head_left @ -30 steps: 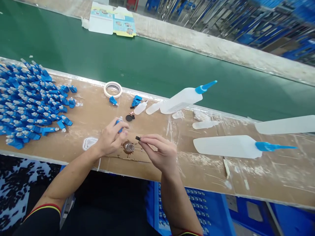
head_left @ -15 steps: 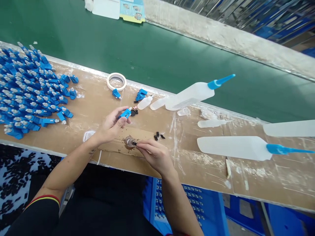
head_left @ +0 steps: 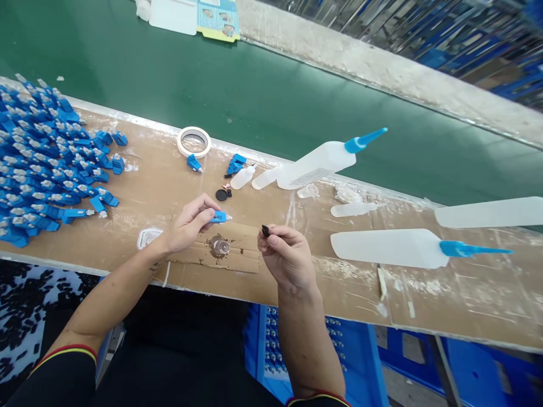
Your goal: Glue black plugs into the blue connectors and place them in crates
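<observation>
One blue piece (head_left: 218, 217), its pale tip pointing right, is just left of the frame's centre, pinched between the thumb and fingers of the left hand (head_left: 190, 224). The right hand (head_left: 291, 254), right of it, grips a small black part (head_left: 265, 230) in its fingertips. Between and below them stands one clear cup (head_left: 221, 247) in a wet brown stain. Above are one black disc (head_left: 221, 195) and one tape roll (head_left: 194, 142); three small white bottles (head_left: 242, 177) and three large ones (head_left: 390, 247) spread rightward, two large ones showing blue nozzles. The blue pile (head_left: 46, 169) at left is too dense to count. Scuffed brown cardboard (head_left: 288, 288) covers the bench, a green surface (head_left: 271, 113) runs behind, and blurred metal legs (head_left: 360, 28) fill the upper right.
</observation>
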`<state>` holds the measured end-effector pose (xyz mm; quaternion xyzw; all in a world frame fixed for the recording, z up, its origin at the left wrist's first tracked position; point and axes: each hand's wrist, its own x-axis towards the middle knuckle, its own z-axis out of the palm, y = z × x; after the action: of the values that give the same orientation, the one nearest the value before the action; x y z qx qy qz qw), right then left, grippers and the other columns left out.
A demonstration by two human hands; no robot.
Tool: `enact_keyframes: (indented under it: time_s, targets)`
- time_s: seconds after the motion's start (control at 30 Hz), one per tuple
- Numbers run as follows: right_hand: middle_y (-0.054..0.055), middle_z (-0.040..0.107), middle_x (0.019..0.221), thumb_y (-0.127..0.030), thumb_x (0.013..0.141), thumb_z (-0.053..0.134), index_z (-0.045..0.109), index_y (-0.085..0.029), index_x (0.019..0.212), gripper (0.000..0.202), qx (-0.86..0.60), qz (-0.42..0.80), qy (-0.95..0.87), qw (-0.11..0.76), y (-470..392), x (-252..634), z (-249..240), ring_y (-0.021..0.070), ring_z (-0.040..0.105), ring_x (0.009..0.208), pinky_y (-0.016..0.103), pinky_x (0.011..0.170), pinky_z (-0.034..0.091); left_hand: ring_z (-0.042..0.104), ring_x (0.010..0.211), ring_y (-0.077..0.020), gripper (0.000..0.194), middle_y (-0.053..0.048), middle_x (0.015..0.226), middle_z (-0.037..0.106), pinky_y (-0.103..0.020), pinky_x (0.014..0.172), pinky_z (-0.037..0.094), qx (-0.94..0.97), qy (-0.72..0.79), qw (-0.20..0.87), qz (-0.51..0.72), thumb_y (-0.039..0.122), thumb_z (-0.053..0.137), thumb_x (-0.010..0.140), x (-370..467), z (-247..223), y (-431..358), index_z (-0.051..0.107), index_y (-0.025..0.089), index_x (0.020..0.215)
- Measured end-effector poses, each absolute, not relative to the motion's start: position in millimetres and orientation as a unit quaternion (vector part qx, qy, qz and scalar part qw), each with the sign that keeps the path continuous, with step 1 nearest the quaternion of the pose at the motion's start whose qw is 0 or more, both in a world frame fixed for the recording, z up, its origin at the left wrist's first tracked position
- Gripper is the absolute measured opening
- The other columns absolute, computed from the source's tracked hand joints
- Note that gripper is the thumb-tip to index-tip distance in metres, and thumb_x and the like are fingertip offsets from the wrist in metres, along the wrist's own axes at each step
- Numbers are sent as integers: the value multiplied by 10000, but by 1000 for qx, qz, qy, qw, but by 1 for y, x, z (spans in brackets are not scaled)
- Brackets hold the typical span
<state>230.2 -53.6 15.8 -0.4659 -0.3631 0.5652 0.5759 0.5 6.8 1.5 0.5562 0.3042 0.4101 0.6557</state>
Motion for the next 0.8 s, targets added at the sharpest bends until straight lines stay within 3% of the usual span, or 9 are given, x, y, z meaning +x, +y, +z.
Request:
enact_keyframes:
  time_s: [0.27, 0.47, 0.8]
  targets:
    - [-7, 712, 727, -392, 726, 855, 729, -302, 817, 179, -431, 612, -374, 548, -49, 224, 9, 119, 532, 563, 223, 422, 393, 450, 607, -103, 283, 28, 701, 492, -242, 564, 376, 575, 283, 681, 355, 451, 502, 978, 4, 6, 2, 566, 174, 980]
    - [18, 676, 712, -464, 676, 865, 671, -261, 759, 293, -461, 611, -374, 523, -48, 222, 14, 123, 483, 534, 236, 400, 356, 467, 616, -102, 273, 18, 731, 509, -239, 573, 389, 567, 284, 692, 345, 437, 508, 968, 6, 10, 0, 558, 170, 950]
    - [-4, 568, 683, -480, 833, 736, 589, -260, 736, 282, -407, 610, -435, 522, -52, 220, 24, 115, 365, 531, 219, 371, 281, 446, 575, -97, 282, 29, 680, 490, -229, 527, 368, 558, 282, 687, 370, 441, 538, 948, 6, 9, 3, 562, 161, 919]
